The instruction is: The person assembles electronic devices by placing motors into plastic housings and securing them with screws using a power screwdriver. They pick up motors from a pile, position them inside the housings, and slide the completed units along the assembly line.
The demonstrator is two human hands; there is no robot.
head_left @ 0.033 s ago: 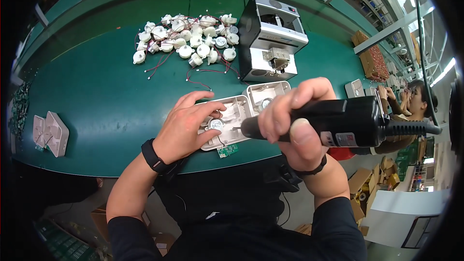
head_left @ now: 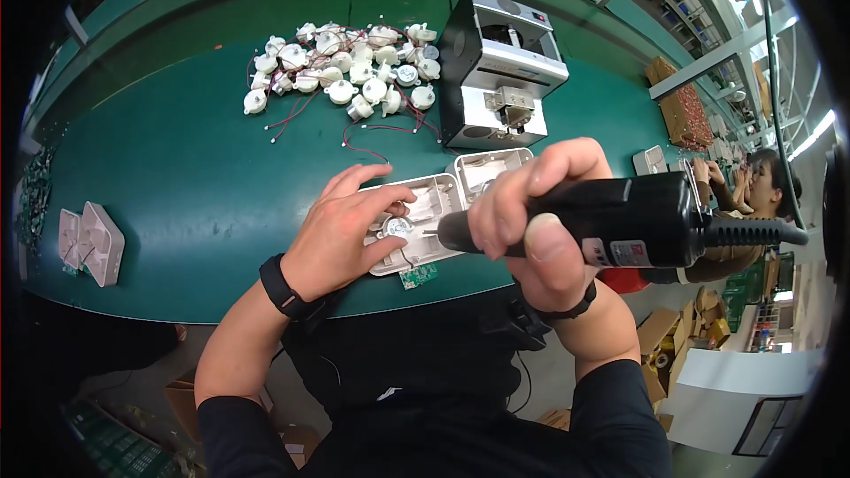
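Note:
My left hand (head_left: 341,230) grips the left side of a white plastic housing (head_left: 440,204), its fingers curved over the wall and its thumb reaching inside. Between thumb and forefinger sits a small round motor (head_left: 397,227) with a silvery face. A green circuit board (head_left: 419,276) lies against the housing's near edge, joined by a wire. My right hand (head_left: 544,230) is wrapped around a black electric screwdriver (head_left: 624,217), held nearly level. Its thin bit points left over the inside of the housing, close to the motor; whether it touches a screw I cannot tell.
A second white housing (head_left: 490,165) adjoins the first. Behind stand a pile of white motors (head_left: 359,71) with red wires and a black-and-silver machine (head_left: 506,71). Another open housing (head_left: 91,243) lies at left. A co-worker (head_left: 766,186) sits at right, near a red-filled carton (head_left: 682,111).
The screwdriver has shifted very slightly left with my right hand. My left hand keeps its place on the housing.

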